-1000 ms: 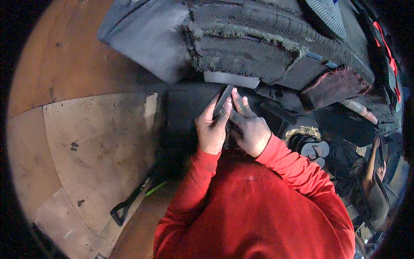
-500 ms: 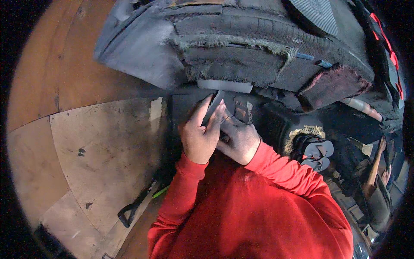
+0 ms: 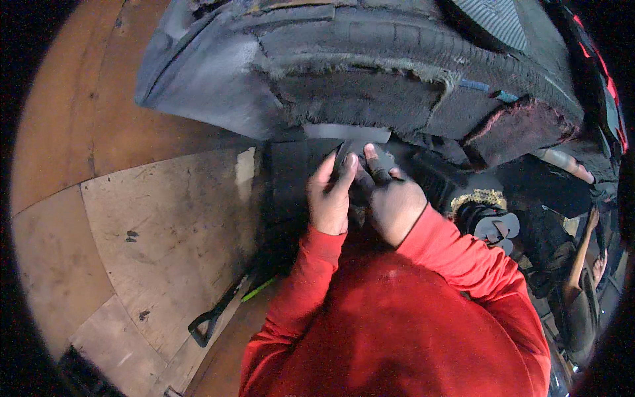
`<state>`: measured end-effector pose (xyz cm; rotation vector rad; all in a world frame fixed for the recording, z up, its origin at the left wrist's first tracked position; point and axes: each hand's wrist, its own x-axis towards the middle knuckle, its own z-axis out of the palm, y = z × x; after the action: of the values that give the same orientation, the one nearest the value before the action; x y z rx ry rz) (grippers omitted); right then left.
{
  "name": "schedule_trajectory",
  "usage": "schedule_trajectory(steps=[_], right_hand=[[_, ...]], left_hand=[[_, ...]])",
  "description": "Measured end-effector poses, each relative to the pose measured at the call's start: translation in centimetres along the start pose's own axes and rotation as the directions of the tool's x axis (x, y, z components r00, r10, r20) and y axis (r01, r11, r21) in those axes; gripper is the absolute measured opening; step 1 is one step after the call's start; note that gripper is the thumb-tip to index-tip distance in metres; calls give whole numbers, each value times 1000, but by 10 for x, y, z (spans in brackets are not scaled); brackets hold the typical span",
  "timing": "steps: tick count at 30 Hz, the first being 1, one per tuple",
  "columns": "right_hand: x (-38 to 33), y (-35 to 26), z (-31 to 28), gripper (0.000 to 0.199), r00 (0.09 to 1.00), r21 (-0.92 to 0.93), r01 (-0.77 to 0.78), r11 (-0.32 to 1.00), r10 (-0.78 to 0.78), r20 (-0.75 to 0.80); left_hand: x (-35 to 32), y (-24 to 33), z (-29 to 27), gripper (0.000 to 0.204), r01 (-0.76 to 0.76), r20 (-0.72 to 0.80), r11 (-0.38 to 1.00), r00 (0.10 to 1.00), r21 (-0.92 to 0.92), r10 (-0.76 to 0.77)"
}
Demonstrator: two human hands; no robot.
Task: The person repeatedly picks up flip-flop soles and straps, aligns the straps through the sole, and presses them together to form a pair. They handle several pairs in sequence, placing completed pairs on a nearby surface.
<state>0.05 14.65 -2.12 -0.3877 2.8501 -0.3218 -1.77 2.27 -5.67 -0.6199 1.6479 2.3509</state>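
Both my hands meet just under a big worn tyre (image 3: 370,73) with frayed, torn rubber along its cut edge. My left hand (image 3: 329,195) and my right hand (image 3: 391,198) pinch a small dark strip of rubber (image 3: 349,151) between their fingers, close to a pale grey patch (image 3: 344,132) at the tyre's lower edge. The fingers of both hands are blackened. My red sleeves (image 3: 397,317) fill the lower middle of the view. What lies below the hands is in deep shadow.
Plywood boards (image 3: 159,231) cover the floor on the left. A black-handled tool (image 3: 211,317) with a green shaft lies by my left elbow. At the right are a sandal (image 3: 493,225), dark clutter and another person's arm (image 3: 582,258).
The view has shifted so the tyre sits lower and closer. My hands stay together on the dark strip, with the right fingers now bent over it rather than pointing up.
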Motion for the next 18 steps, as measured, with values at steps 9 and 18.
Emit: schedule_trajectory(steps=[9,18], right_hand=[[-12,-15,29,42,954,-37,122,992,-128,-271],[1,-10,15,58,995,411,-5,912,-38,96]], left_hand=[[-19,23,-23,36,-314,133,876,949,365,285],[12,41,-9,30,-355,248,430,926,830,285]])
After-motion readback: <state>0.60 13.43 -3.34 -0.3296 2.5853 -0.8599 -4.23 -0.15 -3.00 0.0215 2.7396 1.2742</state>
